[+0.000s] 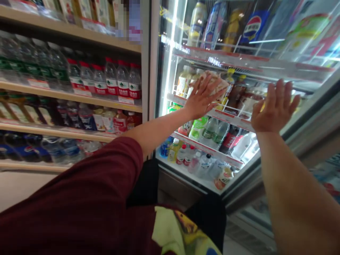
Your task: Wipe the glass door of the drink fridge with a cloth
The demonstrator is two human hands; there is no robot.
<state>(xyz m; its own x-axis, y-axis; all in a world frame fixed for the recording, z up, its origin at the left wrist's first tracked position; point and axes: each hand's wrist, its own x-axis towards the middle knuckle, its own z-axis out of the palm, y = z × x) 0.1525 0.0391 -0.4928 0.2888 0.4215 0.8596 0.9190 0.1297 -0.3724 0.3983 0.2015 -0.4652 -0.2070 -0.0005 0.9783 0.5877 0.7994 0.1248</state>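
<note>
My left hand [203, 101] reaches forward with its fingers spread over a crumpled pinkish-white cloth [219, 85], holding it against the glass front of a lit drinks fridge [187, 170]. Part of the cloth is hidden under the palm and fingers. To the right, my right hand [275, 108] is raised before the same glass, fingers stretched out and with nothing visible in it. Whether that palm touches the glass I cannot tell. Behind the glass stand several bottles [209, 129] on wire shelves.
Open shelves [106, 101] on the left carry rows of water bottles [99, 79], juice and dark soda bottles [34, 147]. The fridge's metal frame [151, 71] stands between shelves and glass. More fridge front [265, 212] continues at the lower right. My knees are close to the fridge's base.
</note>
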